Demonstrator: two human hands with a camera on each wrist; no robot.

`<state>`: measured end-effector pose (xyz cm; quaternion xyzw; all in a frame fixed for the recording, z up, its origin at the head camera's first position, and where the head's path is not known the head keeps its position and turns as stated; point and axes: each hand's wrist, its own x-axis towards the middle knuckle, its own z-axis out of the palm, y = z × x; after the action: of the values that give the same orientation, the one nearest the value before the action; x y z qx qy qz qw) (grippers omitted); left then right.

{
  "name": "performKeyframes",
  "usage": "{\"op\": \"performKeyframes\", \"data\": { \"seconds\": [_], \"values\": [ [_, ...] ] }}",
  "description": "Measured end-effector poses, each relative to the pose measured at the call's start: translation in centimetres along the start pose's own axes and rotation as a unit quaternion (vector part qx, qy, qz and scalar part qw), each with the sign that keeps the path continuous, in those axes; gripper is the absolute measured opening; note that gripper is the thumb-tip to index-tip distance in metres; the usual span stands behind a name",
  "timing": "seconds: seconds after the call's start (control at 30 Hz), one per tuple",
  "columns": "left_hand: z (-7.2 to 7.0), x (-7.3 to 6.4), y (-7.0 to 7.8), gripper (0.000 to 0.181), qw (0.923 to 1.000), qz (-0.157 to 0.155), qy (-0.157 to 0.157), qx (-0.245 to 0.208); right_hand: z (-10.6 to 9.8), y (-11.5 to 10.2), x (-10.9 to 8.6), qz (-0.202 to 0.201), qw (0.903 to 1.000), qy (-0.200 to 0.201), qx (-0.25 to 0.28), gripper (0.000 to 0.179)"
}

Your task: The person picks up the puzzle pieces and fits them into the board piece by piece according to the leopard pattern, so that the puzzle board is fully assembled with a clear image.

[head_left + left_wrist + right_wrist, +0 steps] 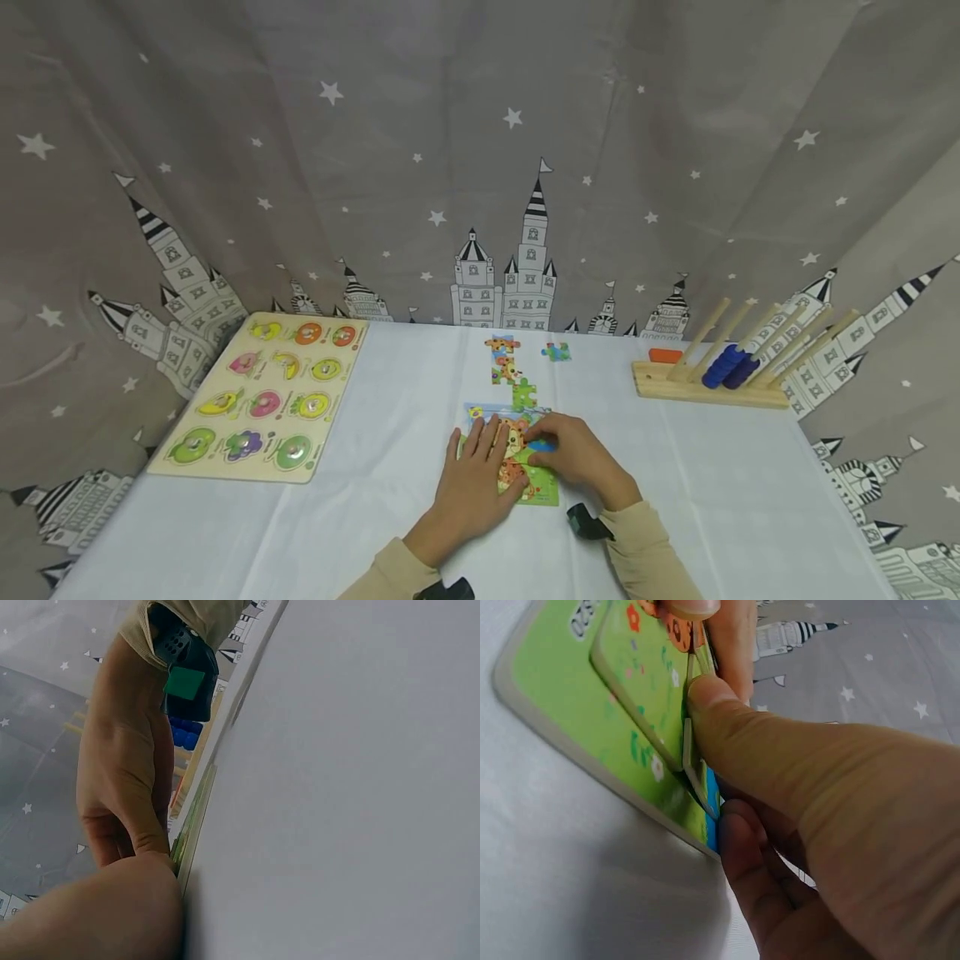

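A jigsaw puzzle board (pixel 549 495), green with an orange animal picture, lies in front of me. My left hand (pixel 474 479) rests on its left side with fingers spread and straight. From the right, my right hand (pixel 583 454) reaches over the board, thumb and fingers bent. In the right wrist view it pinches a puzzle piece (pixel 694 769), which stands tilted at the edge of a flat green section. The fingers hide most of this piece. My left thumb (pixel 694 606) shows at the top there.
Beyond the board lie a green piece (pixel 523 394), several pieces in a column (pixel 506 368) and a separate blue-green piece (pixel 557 352). A fruit peg board (pixel 318 421) is at left. A wooden peg stand (pixel 652 385) with blue rings is at right.
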<state>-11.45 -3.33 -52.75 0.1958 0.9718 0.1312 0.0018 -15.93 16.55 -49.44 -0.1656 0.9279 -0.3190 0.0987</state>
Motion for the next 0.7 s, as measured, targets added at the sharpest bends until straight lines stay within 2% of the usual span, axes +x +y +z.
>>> {"op": "performKeyframes", "data": {
  "seconds": [0.2, 0.3, 0.53, 0.7],
  "values": [
    [0.3, -0.2, -0.1, 0.072, 0.9993, 0.025, 0.018, 0.021, 0.0, -0.3, 0.0, -0.034, 0.9993, -0.010, -0.009, 0.019],
    [0.3, -0.2, -0.1, 0.071, 0.9991, 0.031, 0.019, 0.021, -0.1, -0.2, 0.1, -0.039, 0.9991, -0.011, -0.012, 0.018],
    [0.2, -0.2, -0.5, 0.072, 0.9980, 0.059, 0.023, 0.007, -0.3, -0.1, 0.0, -0.016, 0.9998, 0.006, 0.011, 0.023],
    [0.3, -0.8, -1.2, 0.065, 0.9945, 0.104, 0.010, 0.009, -0.7, 0.5, -0.1, 0.014, 0.9985, 0.019, 0.049, 0.021]
  ]
}}
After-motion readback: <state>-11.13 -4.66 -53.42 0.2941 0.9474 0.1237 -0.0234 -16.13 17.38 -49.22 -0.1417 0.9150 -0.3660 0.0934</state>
